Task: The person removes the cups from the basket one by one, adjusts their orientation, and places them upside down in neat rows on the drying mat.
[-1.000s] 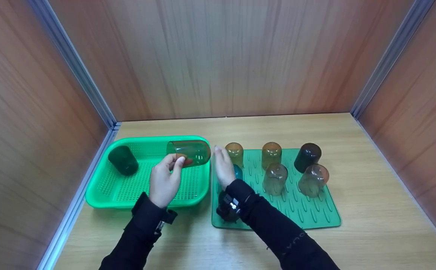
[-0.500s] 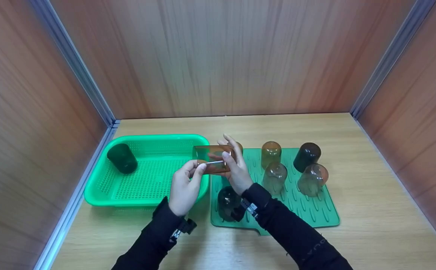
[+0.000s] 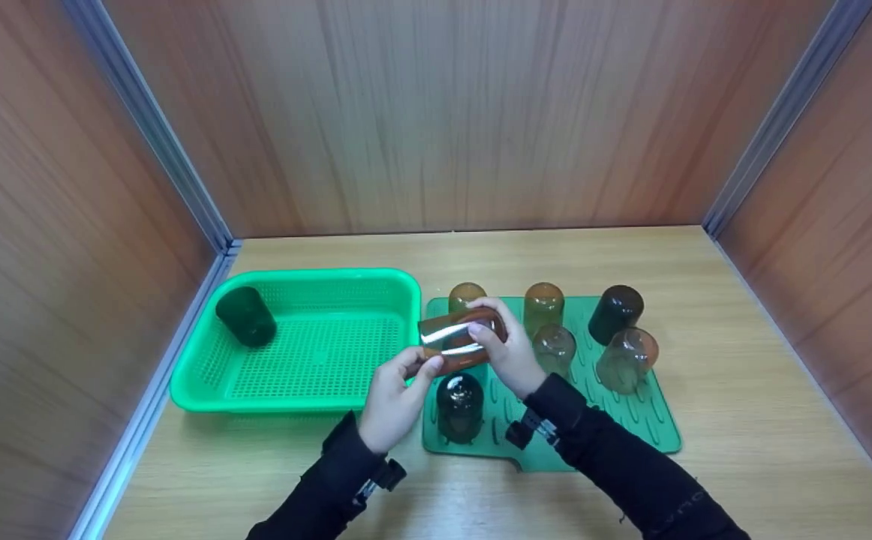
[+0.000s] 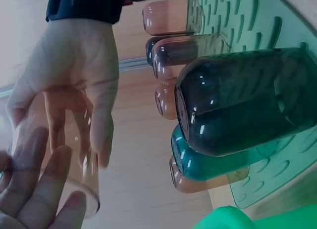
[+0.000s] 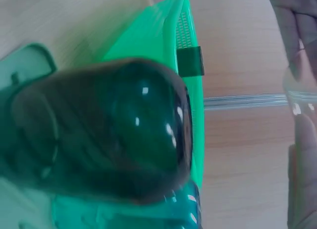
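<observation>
An amber glass tumbler point(image 3: 451, 330) lies sideways in the air above the left part of the green drying mat point(image 3: 631, 420). My left hand point(image 3: 398, 397) pinches its rim end between thumb and fingers. Around the base end, my right hand point(image 3: 511, 356) grips with thumb and fingers. The left wrist view shows both hands on the tumbler point(image 4: 74, 135). Just below them a dark glass point(image 3: 460, 409) stands upside down on the mat; a teal glass point(image 4: 218, 157) beside it shows in the left wrist view and is hidden from the head view.
Several upturned glasses stand on the mat, including an amber one point(image 3: 543, 309), a dark one point(image 3: 616, 315) and a clear greyish one point(image 3: 626, 361). To the left, a green basket point(image 3: 293, 403) holds one dark green glass point(image 3: 246, 317). Wooden panels point(image 3: 436, 120) enclose the table.
The left hand has carried the amber tumbler rightward from over the basket to over the mat. The right hand, earlier apart from it, has taken hold of its base end.
</observation>
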Demonstrator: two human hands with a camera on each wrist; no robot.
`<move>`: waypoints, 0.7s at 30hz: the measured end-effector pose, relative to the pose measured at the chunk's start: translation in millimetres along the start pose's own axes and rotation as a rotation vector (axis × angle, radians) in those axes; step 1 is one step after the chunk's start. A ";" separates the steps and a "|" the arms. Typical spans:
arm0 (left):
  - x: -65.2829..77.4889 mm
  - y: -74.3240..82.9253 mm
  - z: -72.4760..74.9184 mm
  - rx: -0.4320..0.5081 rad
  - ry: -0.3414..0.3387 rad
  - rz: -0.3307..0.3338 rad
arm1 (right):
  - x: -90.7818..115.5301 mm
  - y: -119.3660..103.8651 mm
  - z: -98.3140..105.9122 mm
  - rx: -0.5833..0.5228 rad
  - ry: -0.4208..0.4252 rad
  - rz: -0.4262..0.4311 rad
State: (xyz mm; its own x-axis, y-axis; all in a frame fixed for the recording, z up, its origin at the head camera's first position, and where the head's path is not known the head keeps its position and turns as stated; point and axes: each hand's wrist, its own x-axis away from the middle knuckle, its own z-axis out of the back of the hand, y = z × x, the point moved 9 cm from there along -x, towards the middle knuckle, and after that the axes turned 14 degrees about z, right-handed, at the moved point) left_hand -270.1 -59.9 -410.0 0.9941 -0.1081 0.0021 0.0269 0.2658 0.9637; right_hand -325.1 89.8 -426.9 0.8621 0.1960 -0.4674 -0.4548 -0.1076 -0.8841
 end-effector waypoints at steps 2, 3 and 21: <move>2.5 -0.8 -4.2 -0.016 -0.026 -0.001 | 2.1 -4.6 4.3 0.024 -0.032 -0.006; 3.7 -1.6 -6.0 -0.027 -0.036 -0.001 | 3.3 -7.1 6.6 0.036 -0.047 -0.006; 26.3 -71.8 -28.9 -0.502 -0.119 0.076 | 26.6 -54.9 101.9 0.832 -0.079 0.182</move>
State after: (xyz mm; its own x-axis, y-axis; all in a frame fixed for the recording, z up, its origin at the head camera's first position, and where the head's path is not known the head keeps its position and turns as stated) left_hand -242.9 -54.1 -486.9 0.9771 -0.1713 0.1260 0.0308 0.7003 0.7132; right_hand -300.0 200.3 -391.2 0.7555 0.3162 -0.5738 -0.6277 0.6003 -0.4956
